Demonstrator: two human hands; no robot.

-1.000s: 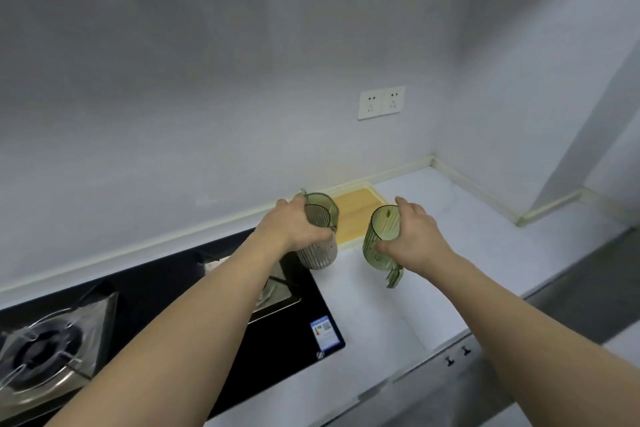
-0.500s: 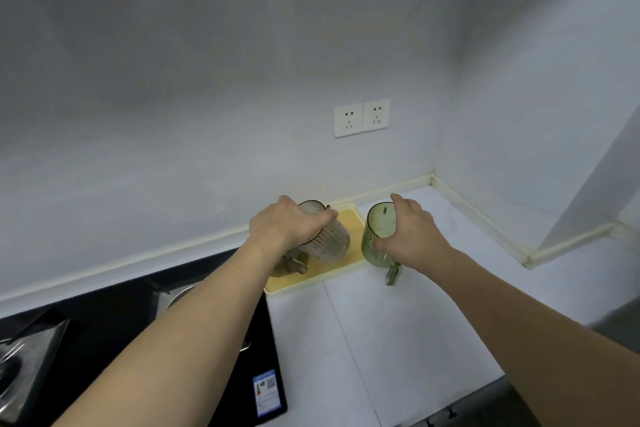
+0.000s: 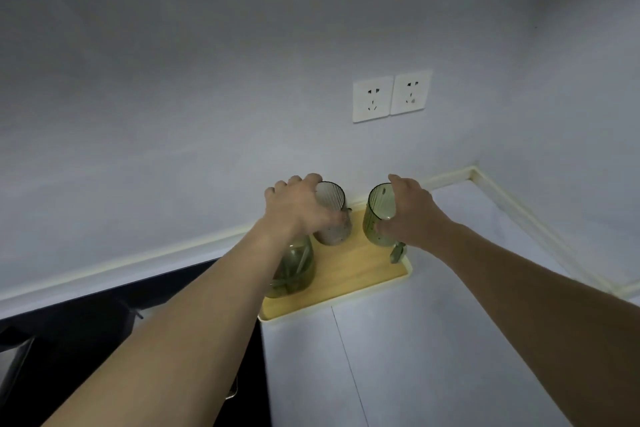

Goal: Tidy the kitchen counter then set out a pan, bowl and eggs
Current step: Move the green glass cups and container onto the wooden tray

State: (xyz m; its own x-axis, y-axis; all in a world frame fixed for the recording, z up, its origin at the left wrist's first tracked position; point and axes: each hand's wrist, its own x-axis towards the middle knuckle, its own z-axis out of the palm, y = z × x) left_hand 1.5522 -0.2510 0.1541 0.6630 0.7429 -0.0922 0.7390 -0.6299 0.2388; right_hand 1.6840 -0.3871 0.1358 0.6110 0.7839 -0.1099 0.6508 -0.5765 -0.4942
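My left hand point(image 3: 298, 206) grips a ribbed grey-clear cup point(image 3: 331, 213) that stands at the back of a yellow wooden tray point(image 3: 349, 274). My right hand point(image 3: 408, 215) grips a green ribbed cup point(image 3: 377, 215) with a handle, at the tray's back right. A green glass pitcher point(image 3: 294, 269) sits on the tray's left end, partly hidden under my left forearm. No pan, bowl or eggs are in view.
The tray lies on a white counter point(image 3: 433, 340) against the back wall, near the right corner. A black cooktop point(image 3: 104, 329) borders the tray on the left. Two wall sockets point(image 3: 389, 97) sit above the cups.
Both hands carried the cups from above the counter and cooktop edge back over the tray. The cups have gone from tilted to upright on the tray. The pitcher has come into view.
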